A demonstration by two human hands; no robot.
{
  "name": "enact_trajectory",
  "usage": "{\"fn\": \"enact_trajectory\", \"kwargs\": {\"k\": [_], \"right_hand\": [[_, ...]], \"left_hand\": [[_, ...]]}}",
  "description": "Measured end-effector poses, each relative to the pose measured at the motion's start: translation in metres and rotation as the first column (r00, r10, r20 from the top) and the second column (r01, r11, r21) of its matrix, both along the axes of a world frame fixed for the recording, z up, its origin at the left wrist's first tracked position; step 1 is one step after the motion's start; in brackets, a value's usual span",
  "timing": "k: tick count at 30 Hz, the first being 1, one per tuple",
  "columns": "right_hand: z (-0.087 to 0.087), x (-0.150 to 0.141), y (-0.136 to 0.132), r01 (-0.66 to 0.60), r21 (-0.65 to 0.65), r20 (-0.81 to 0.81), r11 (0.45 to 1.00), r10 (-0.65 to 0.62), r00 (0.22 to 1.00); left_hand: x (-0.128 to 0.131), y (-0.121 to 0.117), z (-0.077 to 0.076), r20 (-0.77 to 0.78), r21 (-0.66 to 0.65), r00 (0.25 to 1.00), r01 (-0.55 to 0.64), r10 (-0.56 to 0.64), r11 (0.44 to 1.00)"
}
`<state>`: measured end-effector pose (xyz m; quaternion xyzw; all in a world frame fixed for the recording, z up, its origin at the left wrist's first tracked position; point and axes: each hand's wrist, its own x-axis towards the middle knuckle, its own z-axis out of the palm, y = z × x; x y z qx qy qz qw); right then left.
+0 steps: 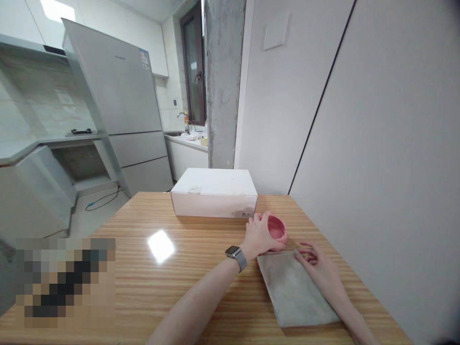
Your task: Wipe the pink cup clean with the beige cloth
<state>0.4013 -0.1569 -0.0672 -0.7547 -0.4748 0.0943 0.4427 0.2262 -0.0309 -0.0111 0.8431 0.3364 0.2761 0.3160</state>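
My left hand [259,234], with a watch on its wrist, is closed around the left side of a pink round container [277,227]. The container's hollow opening faces up and toward me. Just in front of it lies a folded grey cloth [296,290], flat on the table. My right hand [321,270] rests along the cloth's right edge, its thumb on the cloth near the far corner. The fingers of that hand are loosely bent and apart, with nothing visible held in them.
A white box [215,194] stands at the table's far edge, close behind the container. The wood-grain table [201,268] narrows away from me, with a white wall on the right. A pixelated dark patch covers the lower left. Beyond are a fridge [118,91] and a sink counter.
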Motion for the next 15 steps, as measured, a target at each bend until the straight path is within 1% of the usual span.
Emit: {"fn": "enact_trajectory", "kwargs": {"k": [3,6,9,11,13,15], "right_hand": [[-0.002,-0.003,-0.003,0.004,0.015,0.015,1.000,-0.004,1.000],[-0.002,-0.005,-0.004,0.029,0.017,0.032,0.999,-0.030,0.999],[-0.003,-0.003,-0.002,0.056,0.005,0.025,0.998,-0.056,0.998],[-0.003,0.000,-0.002,0.075,-0.006,0.014,0.997,-0.075,0.997],[-0.001,0.000,-0.004,0.112,0.005,0.034,0.994,-0.112,0.993],[0.006,-0.005,-0.009,0.187,0.034,0.101,0.982,-0.189,0.977]], "left_hand": [[0.007,0.004,-0.006,-0.021,0.093,0.999,-0.047,0.049,0.995],[0.011,0.006,-0.010,-0.032,0.104,0.998,-0.048,0.051,0.993],[0.012,0.006,-0.011,-0.012,0.078,0.999,-0.034,0.035,0.996],[0.008,0.004,-0.009,0.034,0.041,0.999,-0.023,0.022,0.999],[0.000,0.003,-0.005,0.103,-0.007,0.995,-0.007,0.008,1.000],[-0.014,0.000,0.000,0.173,-0.047,0.985,0.023,-0.015,0.999]]}}
